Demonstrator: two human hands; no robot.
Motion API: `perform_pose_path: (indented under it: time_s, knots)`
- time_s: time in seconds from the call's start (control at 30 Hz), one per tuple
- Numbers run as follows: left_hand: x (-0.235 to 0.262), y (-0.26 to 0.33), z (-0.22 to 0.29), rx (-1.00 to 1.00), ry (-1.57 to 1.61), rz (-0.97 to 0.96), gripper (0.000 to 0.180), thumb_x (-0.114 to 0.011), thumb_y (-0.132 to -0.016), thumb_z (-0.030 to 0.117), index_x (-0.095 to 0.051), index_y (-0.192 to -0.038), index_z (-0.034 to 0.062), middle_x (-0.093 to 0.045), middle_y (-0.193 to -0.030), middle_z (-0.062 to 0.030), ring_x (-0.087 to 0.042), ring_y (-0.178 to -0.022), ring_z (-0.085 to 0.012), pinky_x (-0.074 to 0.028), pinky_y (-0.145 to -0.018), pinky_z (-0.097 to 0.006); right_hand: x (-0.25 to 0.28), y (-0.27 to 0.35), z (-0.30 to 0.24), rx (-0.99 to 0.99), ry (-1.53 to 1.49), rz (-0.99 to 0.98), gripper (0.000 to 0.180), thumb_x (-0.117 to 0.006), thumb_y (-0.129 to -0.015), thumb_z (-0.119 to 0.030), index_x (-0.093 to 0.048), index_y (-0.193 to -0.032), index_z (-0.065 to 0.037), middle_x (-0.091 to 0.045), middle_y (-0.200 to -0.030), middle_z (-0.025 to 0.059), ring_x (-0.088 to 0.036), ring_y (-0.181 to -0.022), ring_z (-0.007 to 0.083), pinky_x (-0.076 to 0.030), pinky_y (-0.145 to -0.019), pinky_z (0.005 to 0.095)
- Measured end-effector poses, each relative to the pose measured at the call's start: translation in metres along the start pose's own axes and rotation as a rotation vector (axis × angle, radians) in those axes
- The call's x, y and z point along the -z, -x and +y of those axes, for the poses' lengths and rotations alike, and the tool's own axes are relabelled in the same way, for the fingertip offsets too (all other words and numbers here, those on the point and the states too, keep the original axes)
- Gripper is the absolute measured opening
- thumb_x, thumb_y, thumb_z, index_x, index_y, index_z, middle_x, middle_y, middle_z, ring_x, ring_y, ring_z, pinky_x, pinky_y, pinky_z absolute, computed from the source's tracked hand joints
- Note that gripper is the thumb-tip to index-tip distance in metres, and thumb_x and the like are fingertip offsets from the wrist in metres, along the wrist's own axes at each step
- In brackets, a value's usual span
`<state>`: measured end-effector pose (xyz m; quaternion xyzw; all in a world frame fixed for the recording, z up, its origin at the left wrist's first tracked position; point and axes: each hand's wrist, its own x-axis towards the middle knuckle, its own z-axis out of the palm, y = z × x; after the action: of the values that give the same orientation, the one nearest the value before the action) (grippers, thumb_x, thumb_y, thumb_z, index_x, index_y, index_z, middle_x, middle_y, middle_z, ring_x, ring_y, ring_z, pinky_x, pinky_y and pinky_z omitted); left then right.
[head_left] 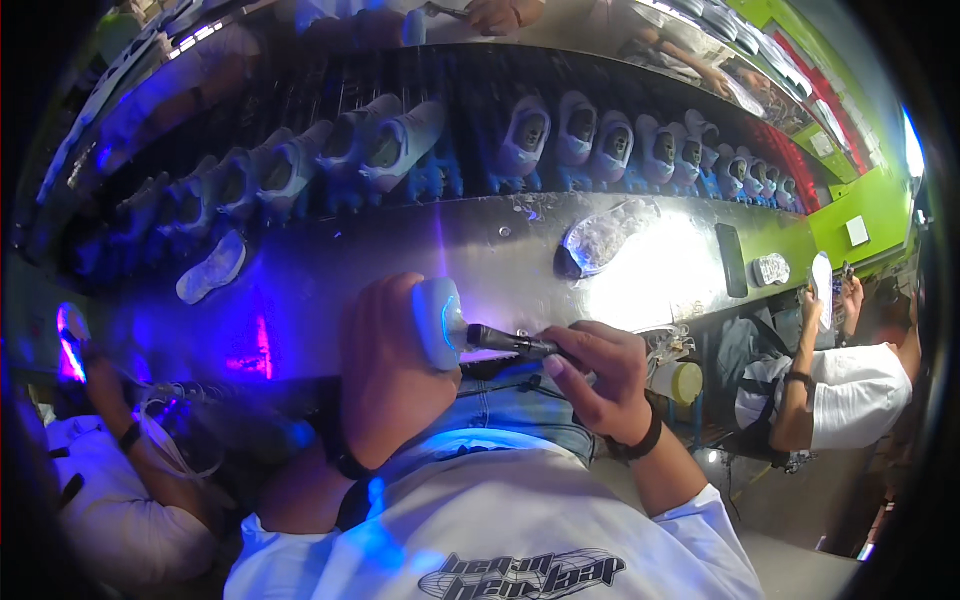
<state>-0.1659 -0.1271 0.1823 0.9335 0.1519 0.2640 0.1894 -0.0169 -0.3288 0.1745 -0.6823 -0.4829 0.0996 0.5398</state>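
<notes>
A white shoe sole [436, 322], lit blue along one side, is gripped in my left hand [390, 365] and seen nearly end-on. The fingers of that hand wrap round it, partly out of sight. My right hand [605, 380] pinches a black-handled brush [512, 344] between thumb and fingers. Its bristle end points left and meets or nearly touches the sole's edge; the exact contact cannot be made out. Both hands are over the near edge of the metal bench [390, 245], above my lap.
Beyond the bench, several white shoes [400, 145] stand on blue holders along a dark conveyor. On the bench lie a white sole [212, 268], a stained pad [607, 238] and a dark phone-like slab [731, 260]. Co-workers sit left [130, 480] and right [860, 395], the right one holding a sole.
</notes>
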Motion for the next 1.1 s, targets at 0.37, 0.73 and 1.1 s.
perform_pose_path:
  time_s: [0.37, 0.73, 1.1]
  knots:
    - [0.021, -0.026, -0.029, 0.142, 0.113, -0.202, 0.063, -0.090, -0.066, 0.010, -0.063, -0.122, 0.0017, -0.068, -0.116, -0.0195, -0.068, -0.108, -0.0395, -0.055, -0.096, -0.046, -0.060, -0.017, 0.039, -0.046, -0.290, 0.064, 0.022, -0.072, -0.095, -0.011, -0.077, -0.111, 0.003, -0.064, -0.074, 0.0115, -0.059, -0.062, 0.0167, -0.044, -0.057, 0.0327]
    - [0.032, -0.031, -0.070, 0.177, 0.029, -0.411, 0.069, -0.093, -0.068, 0.013, -0.062, -0.128, -0.0008, -0.070, -0.123, -0.0238, -0.069, -0.114, -0.0405, -0.055, -0.100, -0.048, -0.091, 0.011, 0.055, -0.172, -0.219, 0.083, 0.021, -0.074, -0.095, -0.013, -0.076, -0.109, 0.002, -0.065, -0.074, 0.0155, -0.061, -0.062, 0.0246, -0.047, -0.059, 0.0368]
    - [0.015, 0.022, -0.109, 0.389, 0.666, -0.075, 0.096, -0.087, -0.080, 0.011, -0.033, -0.159, -0.0010, -0.062, -0.135, -0.0132, -0.063, -0.121, -0.0249, -0.052, -0.104, -0.041, -0.062, 0.013, 0.013, -0.440, -0.165, -0.013, 0.028, -0.074, -0.100, -0.020, -0.075, -0.112, 0.005, -0.068, -0.075, 0.0105, -0.058, -0.068, 0.0124, -0.044, -0.061, 0.0315]
